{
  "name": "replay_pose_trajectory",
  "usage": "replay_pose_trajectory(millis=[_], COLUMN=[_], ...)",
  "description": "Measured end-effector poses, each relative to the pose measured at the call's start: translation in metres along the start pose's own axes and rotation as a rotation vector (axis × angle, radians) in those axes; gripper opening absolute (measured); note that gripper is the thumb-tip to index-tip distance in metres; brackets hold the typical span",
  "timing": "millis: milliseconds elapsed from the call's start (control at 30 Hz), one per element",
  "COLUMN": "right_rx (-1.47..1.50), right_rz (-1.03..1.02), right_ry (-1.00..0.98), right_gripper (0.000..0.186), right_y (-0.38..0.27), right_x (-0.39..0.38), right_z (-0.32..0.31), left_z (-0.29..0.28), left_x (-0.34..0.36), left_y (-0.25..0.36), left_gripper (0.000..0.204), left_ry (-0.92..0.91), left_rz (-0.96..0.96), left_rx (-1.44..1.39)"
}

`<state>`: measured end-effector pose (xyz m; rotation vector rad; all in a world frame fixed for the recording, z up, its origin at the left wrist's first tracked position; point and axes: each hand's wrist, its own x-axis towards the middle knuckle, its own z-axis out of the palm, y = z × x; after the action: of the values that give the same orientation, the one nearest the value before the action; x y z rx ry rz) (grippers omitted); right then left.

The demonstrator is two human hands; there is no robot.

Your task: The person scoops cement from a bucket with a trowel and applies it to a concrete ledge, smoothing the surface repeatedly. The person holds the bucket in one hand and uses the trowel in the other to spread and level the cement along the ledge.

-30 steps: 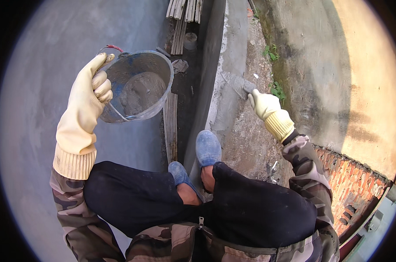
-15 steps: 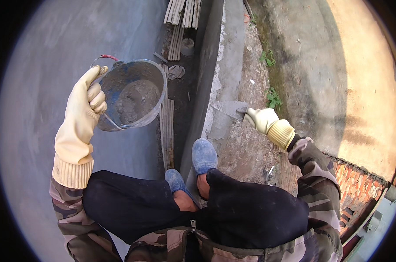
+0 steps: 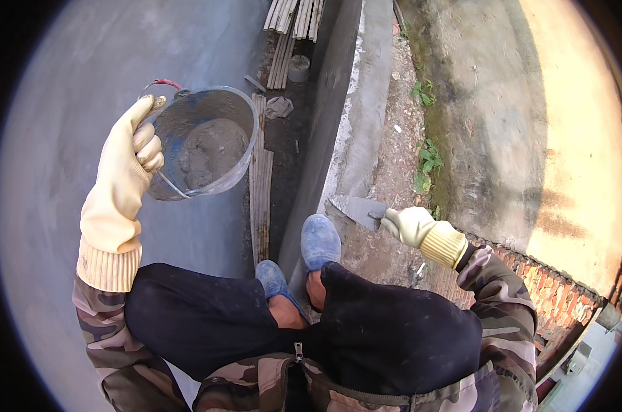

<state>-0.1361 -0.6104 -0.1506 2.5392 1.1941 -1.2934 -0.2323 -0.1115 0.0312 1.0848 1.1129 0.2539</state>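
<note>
My left hand [image 3: 131,154], in a cream rubber glove, is closed on the near-left side of a mortar bucket [image 3: 239,161], its thumb pointing up toward the wire handle. Inside the tilted bucket lies wet grey mortar [image 3: 213,147]. Gloved the same way, my right hand [image 3: 408,225] grips a trowel [image 3: 358,209] by its handle. The trowel's flat blade rests at the near end of a grey mortar strip [image 3: 366,123] along the top of a low wall, just beyond my right shoe [image 3: 320,242]. The fingertips behind the bucket are partly hidden.
On the left stands a smooth grey wall [image 3: 194,233]. Wooden strips [image 3: 261,185] and a white tub [image 3: 298,67] lie in the dark gap below. Green weeds [image 3: 429,158] grow along the stained wall [image 3: 489,130] on the right. Bricks [image 3: 555,288] show at lower right.
The trowel and my right hand have come nearer to me along the wall top. My left hand and the bucket have shifted slightly left in view.
</note>
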Motion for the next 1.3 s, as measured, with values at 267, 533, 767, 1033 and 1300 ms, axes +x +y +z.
replay_pose_trajectory(millis=[267,533,767,1033,1300], right_rx=[-0.336,0.162,0.088,0.557,0.328], right_rz=[0.07,0.203,-0.052,0.415,0.209], right_ry=[0.3,0.295,0.015,0.415,0.236], right_gripper=[0.036,0.047,0.043,0.049,0.04], right_y=[0.049,0.044,0.013,0.071,0.005], right_x=[0.083,0.085,0.001,0.106,0.028], right_z=[-0.093,-0.076,-0.028,-0.104,0.012], left_z=[0.002,0.0,0.001,0.01,-0.002], left_x=[0.0,0.002,-0.002,-0.003,0.003], left_y=[-0.001,-0.001,0.005,0.003,-0.001], left_gripper=[0.019,0.02,0.023,0.021,0.022], left_ry=[-0.01,-0.033,-0.017,-0.044,-0.034], left_rz=[-0.015,-0.015,-0.016,-0.029,-0.018], left_rx=[0.011,0.031,0.056,0.067,0.036])
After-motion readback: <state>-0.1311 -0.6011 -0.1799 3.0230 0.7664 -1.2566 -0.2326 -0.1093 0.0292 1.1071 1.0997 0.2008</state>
